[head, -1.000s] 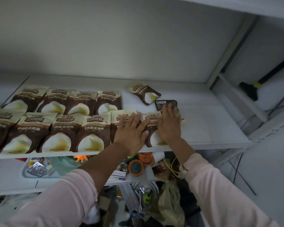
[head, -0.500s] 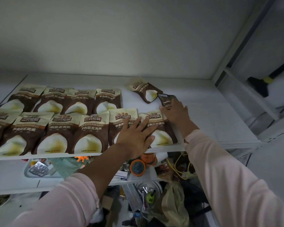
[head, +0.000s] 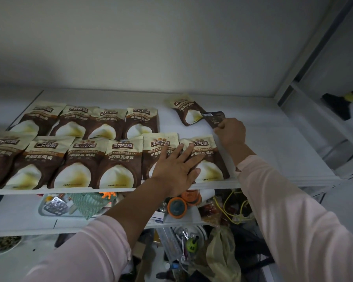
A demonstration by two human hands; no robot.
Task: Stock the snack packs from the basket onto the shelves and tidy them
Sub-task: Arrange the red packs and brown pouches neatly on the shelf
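- Shelf (head: pixel 273 151) — near row of packs (head: pixel 73 159): six, face up, side by side. Far row (head: pixel 102 123): four, slightly overlapped.
- Left hand (head: pixel 175 169) — fingers straight and spread, pressing flat on the two rightmost near-row packs.
- Right hand (head: pixel 230 133) — fingers curled, pinching the dark pack (head: pixel 215 119), reverse side showing, far right.
- Tilted pack (head: pixel 186 110) — loose, touching the dark one.
- Judgement: mostly stocked, with two strays left to align. Basket not in view.

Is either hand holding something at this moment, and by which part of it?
The right hand grips the dark pack by its near end. The left hand holds nothing; it lies flat on the front-row packs.
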